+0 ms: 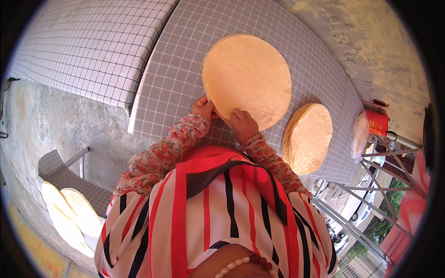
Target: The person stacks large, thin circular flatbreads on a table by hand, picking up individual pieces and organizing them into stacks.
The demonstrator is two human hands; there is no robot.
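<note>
Both hands, left hand and right hand, pinch fingers on a round flatbread's near edge, keeping it flat on the mesh bench.

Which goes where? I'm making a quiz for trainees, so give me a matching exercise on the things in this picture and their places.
Things:
1. large round flatbread
2. stack of flatbreads
3. red box
4. pale flatbreads

Places:
A. lower left, on a low stand
B. far right end of the tiled counter
C. under both hands, left hand and right hand
D. right of the person, on the counter

Pairs: 1-C, 2-D, 3-B, 4-A
</note>
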